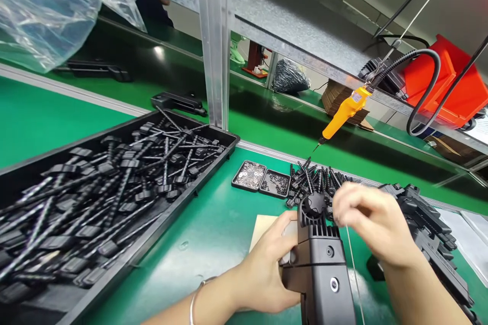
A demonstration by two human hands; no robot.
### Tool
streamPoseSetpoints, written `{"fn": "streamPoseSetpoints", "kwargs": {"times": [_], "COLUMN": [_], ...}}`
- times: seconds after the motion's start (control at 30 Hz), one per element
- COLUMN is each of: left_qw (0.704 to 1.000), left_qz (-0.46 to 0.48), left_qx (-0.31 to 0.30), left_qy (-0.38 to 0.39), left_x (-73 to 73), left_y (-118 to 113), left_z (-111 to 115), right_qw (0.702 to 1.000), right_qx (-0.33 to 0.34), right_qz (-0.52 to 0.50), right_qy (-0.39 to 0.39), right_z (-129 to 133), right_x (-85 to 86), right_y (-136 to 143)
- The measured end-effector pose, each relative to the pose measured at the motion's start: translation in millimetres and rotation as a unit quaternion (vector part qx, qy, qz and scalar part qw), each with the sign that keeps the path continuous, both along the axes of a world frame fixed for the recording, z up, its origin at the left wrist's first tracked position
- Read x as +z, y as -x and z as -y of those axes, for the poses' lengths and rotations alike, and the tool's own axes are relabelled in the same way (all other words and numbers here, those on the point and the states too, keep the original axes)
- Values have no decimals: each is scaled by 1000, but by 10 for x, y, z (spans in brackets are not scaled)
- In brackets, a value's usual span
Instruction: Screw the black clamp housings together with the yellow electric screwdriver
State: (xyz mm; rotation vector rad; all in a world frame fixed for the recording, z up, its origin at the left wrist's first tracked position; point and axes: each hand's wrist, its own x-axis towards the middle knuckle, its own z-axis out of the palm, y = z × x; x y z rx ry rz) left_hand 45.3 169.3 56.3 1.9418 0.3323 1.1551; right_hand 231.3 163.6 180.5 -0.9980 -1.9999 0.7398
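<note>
Okay, so the elbow room is mostly a strip of green table (pixel 168 256) between the long rim of the black tray (pixel 150 228) on the left and the black plastic housing (pixel 324 289) at the lower middle. That tray is heaped with black-knobbed threaded rods (pixel 125 172), some poking above the edge. Far side's tighter: two small parts trays, one with washers (pixel 249 175) and one with dark screws (pixel 275 183), sit side by side, with a pile of dark rods (pixel 307 180) just right of them. A yellow electric screwdriver (pixel 343 116) hangs tip-down above that pile, and more black assemblies (pixel 430 238) crowd the right, beyond the right wrist. As for the hands, the left hand (pixel 267 266) is wrapped around the housing's left side, gripping it with the ribbed end pointing away, over a pale board (pixel 262 224). The right hand (pixel 375 221) is beside the round cap (pixel 315 204) at that end, fingers curled in and a bit blurry. A thin white cord (pixel 354 269) runs down from just under those fingers, but I can't tell if they're pinching it.
</note>
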Motion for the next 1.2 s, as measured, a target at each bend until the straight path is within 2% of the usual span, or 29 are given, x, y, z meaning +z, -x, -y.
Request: {"fn": "streamPoseSetpoints", "kwargs": {"times": [0.07, 0.13, 0.23, 0.33, 0.43, 0.53, 0.6, 0.7, 0.8, 0.87, 0.93, 1.03, 1.07, 1.13, 1.2], "left_qw": [1000, 1000, 999, 999, 999, 999, 999, 999, 999, 999, 999, 1000, 1000, 1000, 1000], "left_qz": [8, -5, -31, -30, -33, -36, -31, -23, -20, -18, -16, -19, -18, -9, 9], "left_qx": [2, -1, 4, 7, 3, -3, -7, -12, -11, -12, -11, -3, -1, 0, -1], "left_qy": [2, 19, 27, 28, 30, 31, 32, 34, 31, 30, 27, 23, 24, 23, 15], "left_x": [-30, -64, -104, -130, -151, -162, -155, -132, -112, -105, -97, -78, -70, -54, -44], "left_y": [-1, 3, 10, 9, 4, 5, 7, 7, 6, 6, 6, 2, -1, -9, -16], "left_z": [2, 8, 15, 9, 1, 5, 12, 15, 10, 7, 9, 18, 21, 25, 24], "right_qw": [999, 999, 995, 987, 984, 994, 999, 978, 955, 950, 957, 957, 943, 930, 919], "right_qx": [17, -8, -53, -56, -56, -48, -28, 32, 61, 60, 33, -113, -164, -163, -121], "right_qz": [32, 37, -16, -77, -100, -61, 2, 114, 204, 219, 180, 187, 248, 320, 375], "right_qy": [-7, 15, 78, 129, 136, 70, -33, -170, -206, -214, -224, -192, -148, -79, -26], "right_z": [264, 390, 404, 367, 365, 377, 389, 441, 527, 535, 427, -12, -214, -631, -982], "right_x": [4, -56, -153, -189, -185, -173, -152, -78, 24, 55, 14, -213, -326, -579, -834], "right_y": [7, 49, 101, 119, 120, 102, 75, 30, 1, -22, -61, -114, -109, -38, 115]}}
